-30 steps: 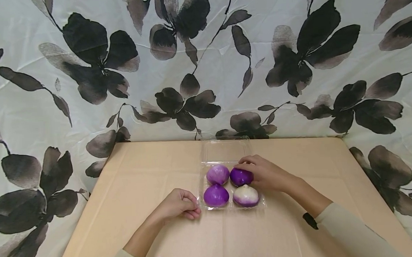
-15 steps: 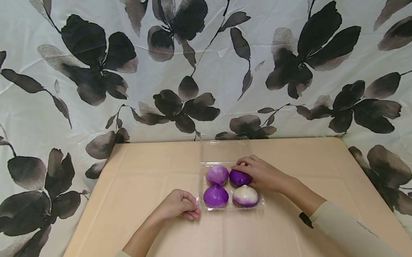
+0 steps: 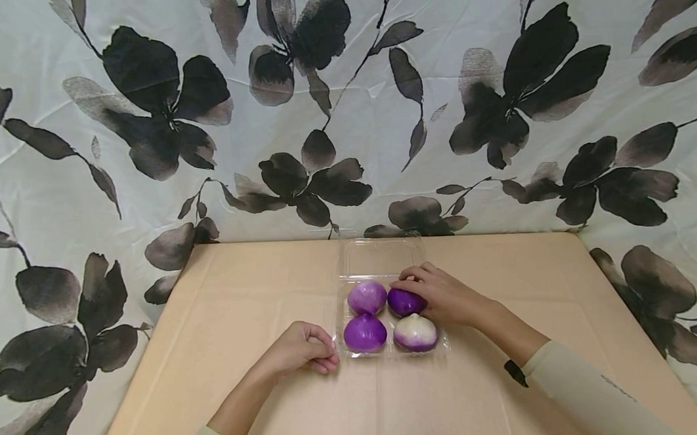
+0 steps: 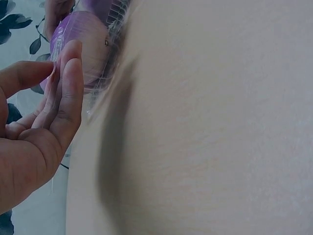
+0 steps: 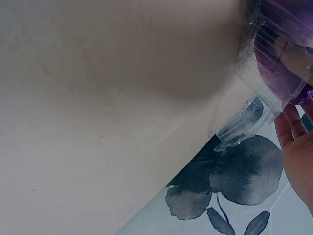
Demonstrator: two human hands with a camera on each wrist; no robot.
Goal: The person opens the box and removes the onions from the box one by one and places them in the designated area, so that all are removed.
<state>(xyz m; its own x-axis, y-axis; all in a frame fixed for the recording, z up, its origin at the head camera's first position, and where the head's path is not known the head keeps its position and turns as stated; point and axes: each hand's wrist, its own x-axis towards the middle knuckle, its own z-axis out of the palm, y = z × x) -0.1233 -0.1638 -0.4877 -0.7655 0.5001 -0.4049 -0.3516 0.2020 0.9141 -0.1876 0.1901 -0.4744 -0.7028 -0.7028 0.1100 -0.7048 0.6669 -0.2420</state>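
Observation:
Several peeled onions fill a clear plastic clamshell box, two at the back and two in front. My right hand holds the dark purple onion at the back right, fingers over its far side. Beside it is a paler purple onion. In front sit a bright purple onion and a white onion with a purple base. At the box's front left corner, my left hand pinches the thin plastic rim between thumb and fingers, also visible in the left wrist view.
The box's clear lid lies folded back towards the rear edge of the tan table. Behind and around the table hangs a white cloth with dark flowers.
The right hand has shifted very slightly left with the dark purple onion still in its fingers. The left hand stays at the rim, and the head view has tilted a little.

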